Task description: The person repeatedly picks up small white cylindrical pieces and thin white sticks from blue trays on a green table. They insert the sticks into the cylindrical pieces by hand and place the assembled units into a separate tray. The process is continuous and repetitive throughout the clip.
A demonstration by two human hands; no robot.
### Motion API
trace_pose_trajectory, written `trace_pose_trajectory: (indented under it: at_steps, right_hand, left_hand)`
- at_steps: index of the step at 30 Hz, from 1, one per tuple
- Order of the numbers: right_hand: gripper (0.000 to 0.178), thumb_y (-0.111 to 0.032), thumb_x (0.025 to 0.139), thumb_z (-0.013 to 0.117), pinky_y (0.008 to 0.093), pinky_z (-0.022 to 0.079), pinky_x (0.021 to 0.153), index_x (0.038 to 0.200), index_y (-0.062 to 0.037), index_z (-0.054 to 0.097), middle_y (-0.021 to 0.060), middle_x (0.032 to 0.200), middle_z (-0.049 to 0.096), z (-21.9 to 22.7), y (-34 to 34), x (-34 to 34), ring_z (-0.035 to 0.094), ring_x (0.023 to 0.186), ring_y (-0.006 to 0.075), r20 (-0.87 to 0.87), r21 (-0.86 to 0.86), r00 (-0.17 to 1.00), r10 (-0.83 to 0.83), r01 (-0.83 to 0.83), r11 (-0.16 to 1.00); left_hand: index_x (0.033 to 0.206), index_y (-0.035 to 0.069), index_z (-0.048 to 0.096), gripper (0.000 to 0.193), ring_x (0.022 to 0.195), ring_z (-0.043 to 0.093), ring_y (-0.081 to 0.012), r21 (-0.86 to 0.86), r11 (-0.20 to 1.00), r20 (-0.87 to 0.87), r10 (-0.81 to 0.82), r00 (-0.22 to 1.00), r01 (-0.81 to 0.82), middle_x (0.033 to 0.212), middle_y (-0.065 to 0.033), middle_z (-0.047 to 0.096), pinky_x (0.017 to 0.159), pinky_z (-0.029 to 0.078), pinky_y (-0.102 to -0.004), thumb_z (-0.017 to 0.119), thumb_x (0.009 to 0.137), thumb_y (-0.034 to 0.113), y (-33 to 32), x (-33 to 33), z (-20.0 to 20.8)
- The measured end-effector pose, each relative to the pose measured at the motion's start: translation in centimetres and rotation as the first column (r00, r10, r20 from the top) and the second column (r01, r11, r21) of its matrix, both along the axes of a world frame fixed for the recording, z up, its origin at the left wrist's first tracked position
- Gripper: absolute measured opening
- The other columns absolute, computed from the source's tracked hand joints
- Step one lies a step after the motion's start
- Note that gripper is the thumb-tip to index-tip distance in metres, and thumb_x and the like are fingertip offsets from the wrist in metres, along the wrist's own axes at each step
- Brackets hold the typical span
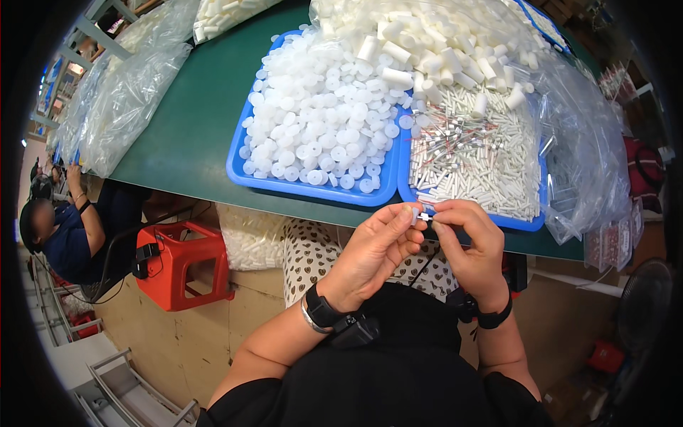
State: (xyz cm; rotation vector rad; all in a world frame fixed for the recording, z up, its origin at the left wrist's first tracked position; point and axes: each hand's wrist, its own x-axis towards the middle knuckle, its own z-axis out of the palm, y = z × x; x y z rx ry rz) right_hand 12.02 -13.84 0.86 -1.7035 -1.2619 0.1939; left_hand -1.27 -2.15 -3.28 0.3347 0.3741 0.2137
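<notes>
My left hand [377, 249] pinches what looks like a translucent white plastic disc [415, 215] between thumb and fingers. My right hand [471, 245], closed at the fingertips, meets it and grips a small white part [425, 216] with a dark end. The two pieces are close together; whether they are joined I cannot tell. Both hands are just in front of the near edge of a blue tray [526, 224] that holds many small white rods [498, 174], some with red and dark wires [455, 132]. Left of it, another blue tray [313, 191] is heaped with translucent discs [313, 121].
Thick white foam-like cylinders [441, 53] spill from a clear bag [583, 142] behind and beside the right tray. More plastic bags [135, 99] lie along the green table [185, 135]. A red stool [185, 260] and a co-worker [75, 220] are at the left.
</notes>
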Motion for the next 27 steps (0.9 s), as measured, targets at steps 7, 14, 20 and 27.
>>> trace_pose_trajectory:
  at_steps: [7,14,20,27]
  right_hand:
    - [0.018,0.005,0.081,0.067,0.0335,0.052,0.061,0.099,0.0023,0.066,0.015,0.087,0.066,-0.2,-0.2,0.0,0.065,0.072,0.0279,0.171,-0.103,0.985,0.026,-0.009,0.995]
    - [0.027,0.01,0.073,0.066,0.0349,0.053,0.06,0.099,0.0042,0.067,0.0136,0.085,0.065,-1.2,0.1,-1.1,0.066,0.072,0.0276,0.428,-0.016,0.904,-0.014,0.023,1.0]
    - [0.019,0.002,0.079,0.069,0.036,0.054,0.064,0.098,0.0022,0.067,0.0144,0.088,0.067,-0.7,-0.2,-0.6,0.066,0.075,0.0288,0.249,-0.099,0.966,0.077,-0.053,0.994]
    - [0.018,-0.001,0.081,0.064,0.0399,0.05,0.073,0.099,-0.0017,0.066,0.0125,0.091,0.065,1.0,-0.3,5.1,0.062,0.084,0.0303,0.524,-0.235,0.851,-0.027,0.175,0.956]
  left_hand:
    - [0.114,0.004,0.059,0.023,0.085,0.063,-0.0109,0.094,0.995,-0.082,0.036,0.996,-0.028,0.098,-0.0042,0.065,0.078,0.053,-0.0254,0.059,0.099,0.022,-0.5,-0.1,0.2]
    - [0.118,0.004,0.057,0.025,0.083,0.061,-0.0099,-0.073,0.997,0.004,0.03,1.0,-0.03,0.094,-0.0023,0.063,0.078,0.054,-0.0276,0.059,0.099,0.02,-1.4,0.0,-1.4]
    - [0.112,0.004,0.061,0.022,0.076,0.06,-0.0092,0.094,0.995,-0.128,0.052,0.99,-0.04,0.085,-0.0009,0.062,0.074,0.053,-0.0267,0.06,0.099,0.021,-0.6,-0.2,-0.5]
    - [0.115,0.002,0.06,0.027,0.08,0.062,-0.0105,0.165,0.983,-0.126,0.104,0.987,-0.083,0.091,-0.003,0.064,0.075,0.053,-0.0248,0.059,0.099,0.024,-0.3,-0.8,0.0]
